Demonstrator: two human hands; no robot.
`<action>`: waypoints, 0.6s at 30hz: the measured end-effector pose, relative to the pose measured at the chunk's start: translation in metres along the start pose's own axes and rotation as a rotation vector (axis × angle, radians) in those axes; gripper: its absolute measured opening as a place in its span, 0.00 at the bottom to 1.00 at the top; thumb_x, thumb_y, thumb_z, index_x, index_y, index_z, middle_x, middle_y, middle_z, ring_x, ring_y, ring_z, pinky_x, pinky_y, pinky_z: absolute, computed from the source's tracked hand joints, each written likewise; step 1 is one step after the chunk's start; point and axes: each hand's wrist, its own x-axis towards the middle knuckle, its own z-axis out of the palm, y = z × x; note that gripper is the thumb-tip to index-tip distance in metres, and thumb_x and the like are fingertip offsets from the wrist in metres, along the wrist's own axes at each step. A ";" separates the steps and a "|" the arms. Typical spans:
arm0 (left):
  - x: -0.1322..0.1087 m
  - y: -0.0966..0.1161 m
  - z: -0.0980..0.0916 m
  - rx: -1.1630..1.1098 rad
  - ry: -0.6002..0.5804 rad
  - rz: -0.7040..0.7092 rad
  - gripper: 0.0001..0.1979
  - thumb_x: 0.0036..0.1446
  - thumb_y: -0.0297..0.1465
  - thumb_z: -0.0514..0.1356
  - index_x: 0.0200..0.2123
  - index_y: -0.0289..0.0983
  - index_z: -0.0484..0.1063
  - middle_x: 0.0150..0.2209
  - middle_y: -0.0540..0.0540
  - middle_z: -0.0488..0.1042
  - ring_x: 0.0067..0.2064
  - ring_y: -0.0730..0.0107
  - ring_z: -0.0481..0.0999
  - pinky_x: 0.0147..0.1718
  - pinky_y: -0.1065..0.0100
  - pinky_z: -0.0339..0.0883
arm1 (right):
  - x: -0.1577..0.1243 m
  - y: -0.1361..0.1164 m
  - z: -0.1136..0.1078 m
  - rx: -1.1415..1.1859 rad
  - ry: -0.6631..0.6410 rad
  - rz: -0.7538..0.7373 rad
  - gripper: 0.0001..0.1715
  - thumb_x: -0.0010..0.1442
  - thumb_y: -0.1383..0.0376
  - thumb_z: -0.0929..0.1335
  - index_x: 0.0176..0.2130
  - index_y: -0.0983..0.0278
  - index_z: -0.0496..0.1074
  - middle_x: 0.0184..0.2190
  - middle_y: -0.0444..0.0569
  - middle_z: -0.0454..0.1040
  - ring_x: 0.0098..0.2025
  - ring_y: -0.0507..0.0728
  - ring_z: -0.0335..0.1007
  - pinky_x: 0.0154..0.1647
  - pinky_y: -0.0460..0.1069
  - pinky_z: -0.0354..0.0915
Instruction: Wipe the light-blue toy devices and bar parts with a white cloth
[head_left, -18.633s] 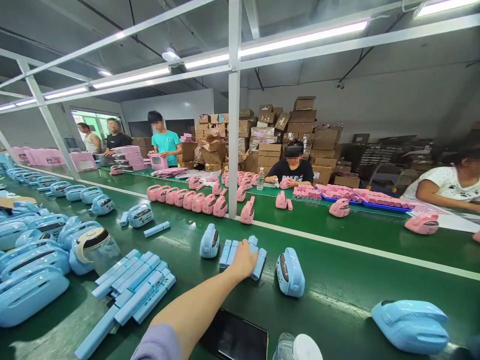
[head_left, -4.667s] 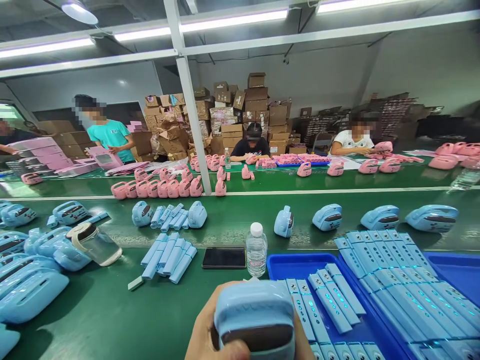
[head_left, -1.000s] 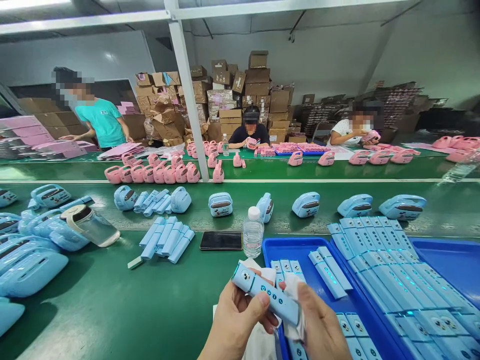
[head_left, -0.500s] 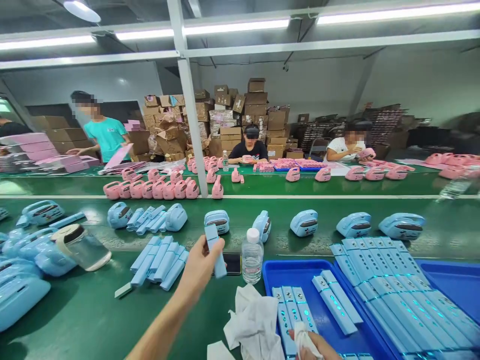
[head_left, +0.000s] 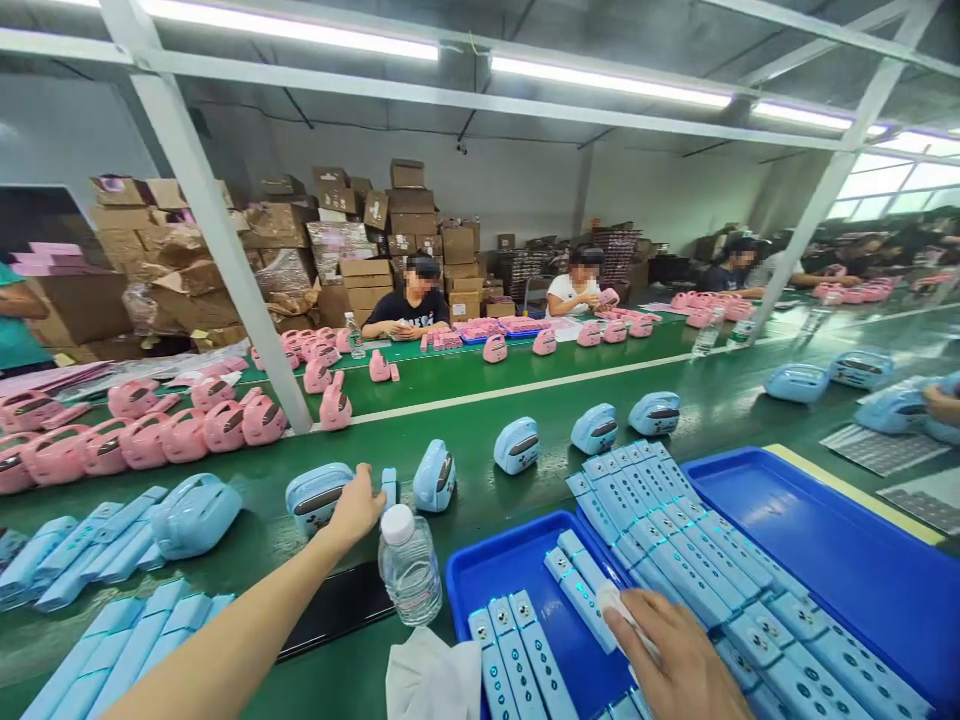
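My left hand [head_left: 358, 508] reaches over the green belt, between a blue rounded case [head_left: 319, 492] and a small blue piece [head_left: 389, 487] standing at its fingertips. Its fingers are bent and partly hidden, so whether it grips that piece is unclear. My right hand [head_left: 667, 650] holds a white cloth [head_left: 626, 622] pinched over the blue tray [head_left: 480, 560], close to two light blue bars [head_left: 581, 590]. Several more bars with dark and shiny marks [head_left: 525, 655] lie in the same tray.
A clear bottle [head_left: 410, 568] stands by a black phone [head_left: 337, 610]. White tissues [head_left: 433, 680] lie before it. Plain blue bars [head_left: 142, 640] are at left. A second tray [head_left: 847, 530] holds rows of bars. Blue cases line the belt; people sit beyond pink cases [head_left: 169, 437].
The view has turned right. My left hand has moved forward onto the belt, and the blue bar it held is no longer seen in it. My right hand has moved up to the two bars.
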 end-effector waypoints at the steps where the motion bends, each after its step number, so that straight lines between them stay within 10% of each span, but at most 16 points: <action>1: 0.000 -0.001 0.002 -0.005 0.011 0.015 0.15 0.66 0.33 0.65 0.53 0.36 0.73 0.49 0.43 0.79 0.47 0.59 0.80 0.48 0.52 0.78 | 0.007 0.002 0.005 -0.084 -0.020 -0.019 0.24 0.78 0.53 0.57 0.51 0.54 0.79 0.48 0.49 0.83 0.49 0.61 0.82 0.48 0.53 0.80; 10: -0.045 0.004 -0.048 -0.314 0.335 0.078 0.18 0.65 0.37 0.64 0.54 0.35 0.71 0.44 0.44 0.79 0.35 0.66 0.81 0.38 0.60 0.78 | 0.029 -0.002 0.060 -0.295 -0.140 -0.096 0.18 0.68 0.68 0.65 0.52 0.71 0.80 0.37 0.67 0.82 0.40 0.75 0.82 0.33 0.61 0.78; 15: -0.144 0.020 -0.093 -0.518 0.629 0.183 0.25 0.60 0.47 0.65 0.55 0.42 0.70 0.47 0.44 0.80 0.46 0.57 0.83 0.49 0.55 0.78 | 0.034 -0.010 0.045 -0.224 -0.206 -0.049 0.25 0.64 0.74 0.65 0.58 0.79 0.75 0.35 0.68 0.84 0.42 0.76 0.83 0.39 0.62 0.78; 18: -0.222 0.025 -0.078 -0.597 0.737 0.167 0.18 0.61 0.47 0.66 0.47 0.43 0.76 0.42 0.43 0.83 0.43 0.54 0.83 0.48 0.53 0.78 | 0.031 -0.019 0.018 -0.043 -0.193 0.006 0.23 0.73 0.63 0.60 0.58 0.69 0.76 0.39 0.57 0.85 0.40 0.66 0.83 0.40 0.55 0.77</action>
